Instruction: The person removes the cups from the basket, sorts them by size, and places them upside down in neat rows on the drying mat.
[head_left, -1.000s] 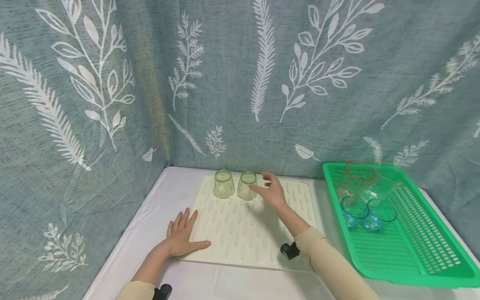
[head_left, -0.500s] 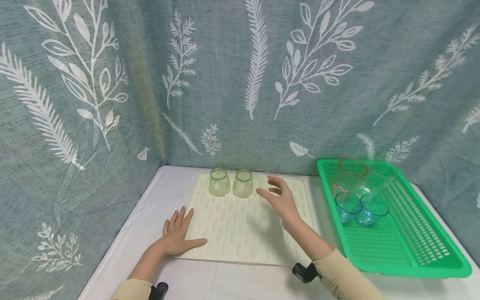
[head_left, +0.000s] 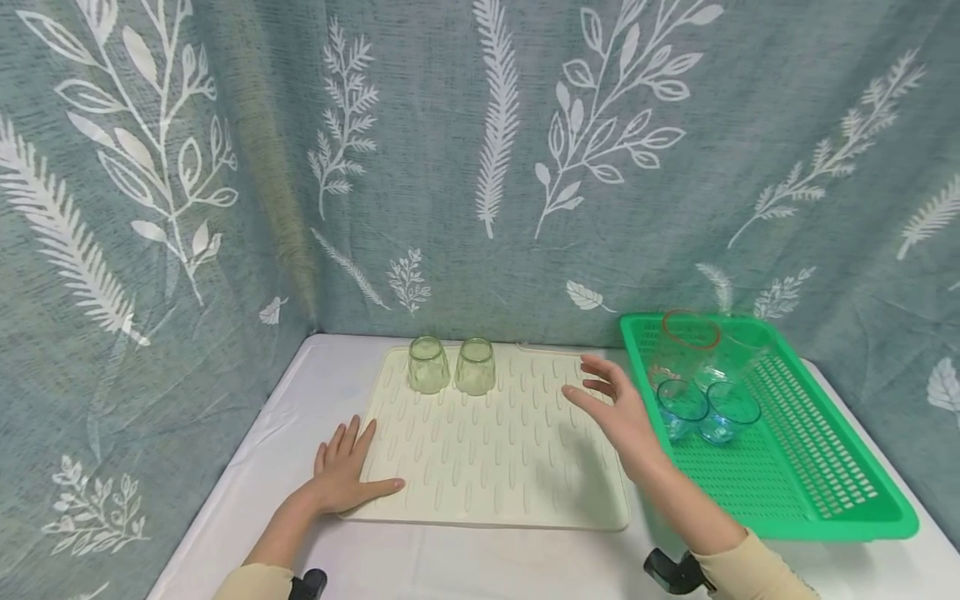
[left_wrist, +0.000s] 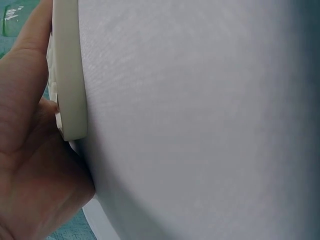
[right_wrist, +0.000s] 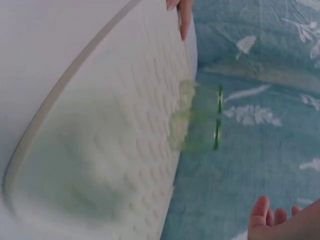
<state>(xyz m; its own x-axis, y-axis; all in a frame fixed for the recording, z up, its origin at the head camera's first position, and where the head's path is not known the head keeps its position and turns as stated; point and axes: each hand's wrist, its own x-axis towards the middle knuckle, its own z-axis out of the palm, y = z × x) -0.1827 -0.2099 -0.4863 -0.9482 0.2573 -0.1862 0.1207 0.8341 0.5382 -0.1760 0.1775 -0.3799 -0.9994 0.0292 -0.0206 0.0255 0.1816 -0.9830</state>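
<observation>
Two pale green glasses, a left one (head_left: 428,367) and a right one (head_left: 476,368), stand side by side near the back edge of a cream ridged mat (head_left: 480,467). My left hand (head_left: 341,479) lies with spread fingers over the mat's front left corner, its thumb on the mat; the left wrist view shows it against the mat's edge (left_wrist: 70,75). Over the mat's right side hovers my right hand (head_left: 618,408), fingers loosely bent and nothing in them. It is left of a green basket (head_left: 847,533) and apart from the glasses.
Two blue glasses (head_left: 729,417) stand in the basket's left part. Behind them are a clear glass with a red rim (head_left: 686,350) and another clear glass (head_left: 738,358). A patterned curtain (head_left: 420,167) closes off the back and left of the white table (head_left: 450,562).
My right hand has moved away from the right green glass, rightward toward the basket. The left hand keeps its place on the mat. The head view has shifted slightly.
</observation>
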